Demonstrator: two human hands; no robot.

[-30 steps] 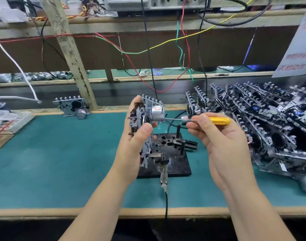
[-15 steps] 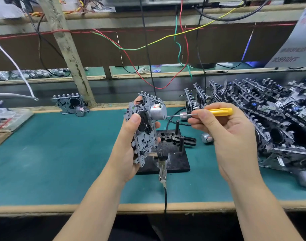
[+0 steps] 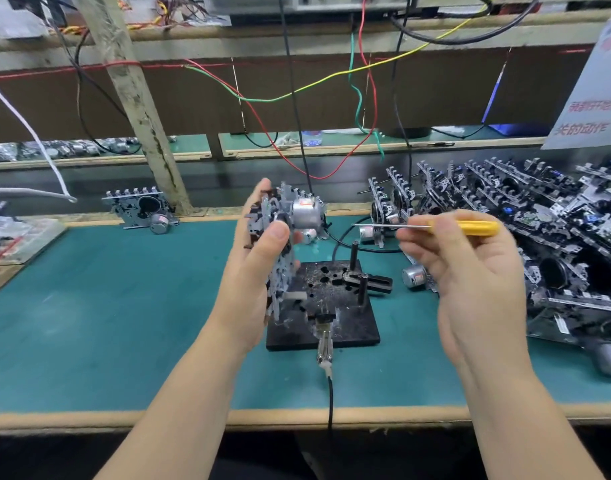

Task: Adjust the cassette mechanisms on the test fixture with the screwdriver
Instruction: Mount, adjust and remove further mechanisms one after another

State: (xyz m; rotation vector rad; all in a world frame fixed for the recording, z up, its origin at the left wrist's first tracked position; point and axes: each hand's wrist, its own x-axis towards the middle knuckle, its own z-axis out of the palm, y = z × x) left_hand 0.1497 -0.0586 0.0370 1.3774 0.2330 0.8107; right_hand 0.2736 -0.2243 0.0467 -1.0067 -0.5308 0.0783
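L hand (image 3: 259, 271) grips grey metal cassette mechanism (image 3: 283, 244) w/ silver motor, R hand (image 3: 470, 271) pinches yellow-handled screwdriver (image 3: 435, 227), tip clear of it; risk: blade slips off the adj screw.

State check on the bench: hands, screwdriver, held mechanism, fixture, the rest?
left hand: grips cassette mechanism
cassette mechanism: held on edge above the fixture, not seated
right hand: pinches screwdriver
screwdriver: level, tip short of the mechanism's motor, apart
test fixture: on the mat, nothing seated on it
lone mechanism: standing at rear left
mechanism pile: stacked at right
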